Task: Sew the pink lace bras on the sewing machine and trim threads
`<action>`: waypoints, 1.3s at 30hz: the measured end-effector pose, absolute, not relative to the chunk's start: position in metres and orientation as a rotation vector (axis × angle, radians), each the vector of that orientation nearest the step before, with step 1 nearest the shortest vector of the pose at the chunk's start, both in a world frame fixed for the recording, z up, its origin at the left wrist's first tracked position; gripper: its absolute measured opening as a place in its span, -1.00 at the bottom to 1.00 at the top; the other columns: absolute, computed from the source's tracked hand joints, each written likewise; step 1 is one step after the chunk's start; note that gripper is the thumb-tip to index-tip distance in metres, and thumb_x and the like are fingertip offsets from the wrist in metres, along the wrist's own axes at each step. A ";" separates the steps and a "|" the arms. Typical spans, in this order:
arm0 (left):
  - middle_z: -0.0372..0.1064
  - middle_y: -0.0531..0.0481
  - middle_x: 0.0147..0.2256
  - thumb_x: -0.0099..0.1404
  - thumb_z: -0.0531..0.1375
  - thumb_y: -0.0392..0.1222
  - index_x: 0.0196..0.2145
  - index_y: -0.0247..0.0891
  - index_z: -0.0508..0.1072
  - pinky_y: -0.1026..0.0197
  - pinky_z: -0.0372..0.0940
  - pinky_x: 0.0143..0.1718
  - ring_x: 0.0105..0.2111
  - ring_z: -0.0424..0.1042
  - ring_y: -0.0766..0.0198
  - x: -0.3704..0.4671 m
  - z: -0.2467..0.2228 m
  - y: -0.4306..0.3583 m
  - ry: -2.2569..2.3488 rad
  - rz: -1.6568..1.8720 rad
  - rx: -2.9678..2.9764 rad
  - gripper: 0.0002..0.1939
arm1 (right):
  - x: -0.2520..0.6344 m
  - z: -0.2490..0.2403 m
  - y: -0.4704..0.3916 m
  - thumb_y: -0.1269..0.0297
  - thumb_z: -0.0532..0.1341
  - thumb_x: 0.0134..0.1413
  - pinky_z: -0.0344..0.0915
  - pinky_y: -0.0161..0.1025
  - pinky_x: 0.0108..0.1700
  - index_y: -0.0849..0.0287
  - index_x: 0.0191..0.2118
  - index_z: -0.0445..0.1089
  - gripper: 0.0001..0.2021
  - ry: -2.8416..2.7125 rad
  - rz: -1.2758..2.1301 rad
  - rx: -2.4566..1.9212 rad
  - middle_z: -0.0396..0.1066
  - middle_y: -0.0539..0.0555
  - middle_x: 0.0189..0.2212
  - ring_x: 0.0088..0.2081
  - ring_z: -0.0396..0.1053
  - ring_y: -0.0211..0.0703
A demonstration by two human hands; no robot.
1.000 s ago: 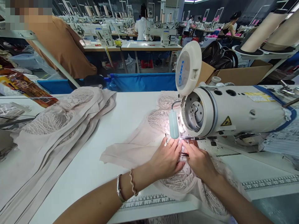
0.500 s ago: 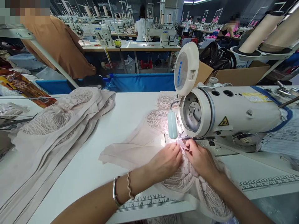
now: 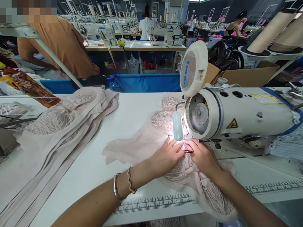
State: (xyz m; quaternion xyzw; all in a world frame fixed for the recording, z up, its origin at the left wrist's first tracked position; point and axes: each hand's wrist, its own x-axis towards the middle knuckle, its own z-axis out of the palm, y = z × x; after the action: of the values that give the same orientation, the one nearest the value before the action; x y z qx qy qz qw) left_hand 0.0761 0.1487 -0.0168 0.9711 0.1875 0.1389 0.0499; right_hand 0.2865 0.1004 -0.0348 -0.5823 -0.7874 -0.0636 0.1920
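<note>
Pale pink lace fabric (image 3: pixel 182 171) lies under the sewing machine (image 3: pixel 246 110) and hangs over the table's front edge. My left hand (image 3: pixel 165 156) rests on it just left of the needle area, fingers stretched out and pressing the cloth. Close beside it, my right hand (image 3: pixel 202 157) has its fingertips on the lace and keeps a thin dark pointed tool (image 3: pixel 188 151), perhaps tweezers, under its curled fingers. The small lamp (image 3: pixel 177 126) lights this spot and partly hides the needle. Inside the machine's open round end cover (image 3: pixel 194 69), the mechanism looks blurred.
A heap of similar lace pieces (image 3: pixel 59 123) covers the table's left side, with a snack packet (image 3: pixel 28 86) behind. Thread cones (image 3: pixel 270 33) and a cardboard box (image 3: pixel 251 74) stand at the right. A person in a brown shirt (image 3: pixel 63 47) sits beyond the table.
My left hand has gone from a pinch at the fabric to lying with fingers spread. My right fingers have moved forward onto the cloth. The machine's inner mechanism has turned to a blur.
</note>
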 end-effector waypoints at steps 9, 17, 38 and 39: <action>0.44 -0.19 -0.15 0.47 0.13 -0.01 -0.22 -0.34 0.46 0.00 0.31 -0.16 -0.25 0.39 0.10 0.074 -0.015 0.155 0.577 0.503 2.990 -0.69 | 0.280 -0.011 0.076 0.48 0.09 0.18 0.20 -0.24 -0.42 0.04 -0.21 0.46 -0.75 -2.122 -0.225 -1.759 0.52 0.05 -0.25 -0.32 0.45 -0.09; 0.47 -0.24 -0.06 0.54 0.06 -0.08 -0.03 -0.38 0.46 0.05 0.34 -0.15 -0.13 0.41 0.08 0.076 -0.019 0.146 0.331 0.498 3.033 -0.68 | 0.278 -0.025 0.026 0.42 0.06 0.31 0.16 -0.26 -0.45 0.09 -0.40 0.29 -0.77 -2.149 -0.223 -1.668 0.38 0.02 -0.39 -0.47 0.37 -0.21; 0.51 -0.21 -0.14 0.60 -0.08 -0.02 -0.19 -0.36 0.46 0.02 0.26 -0.15 -0.09 0.42 0.03 0.075 -0.019 0.152 0.389 0.531 2.982 -0.56 | 0.304 -0.013 0.088 0.57 0.13 -0.16 0.28 -0.27 -0.36 -0.03 0.31 0.33 -0.18 -2.481 0.004 -1.897 0.64 -0.08 -0.33 -0.31 0.58 -0.09; 0.51 -0.23 -0.12 0.60 -0.10 0.01 -0.18 -0.37 0.46 0.02 0.25 -0.15 -0.08 0.42 0.02 0.075 -0.018 0.152 0.401 0.529 2.994 -0.53 | 0.304 -0.014 0.088 0.57 0.13 -0.17 0.29 -0.27 -0.36 -0.03 0.30 0.34 -0.19 -2.476 -0.006 -1.889 0.64 -0.07 -0.33 -0.30 0.58 -0.09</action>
State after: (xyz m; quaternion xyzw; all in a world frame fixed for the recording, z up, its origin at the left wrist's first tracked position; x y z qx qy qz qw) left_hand 0.0746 0.1523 -0.0184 0.9756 0.1307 0.1723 0.0376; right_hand 0.3041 0.0885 -0.0139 -0.6065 -0.7950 -0.0021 0.0136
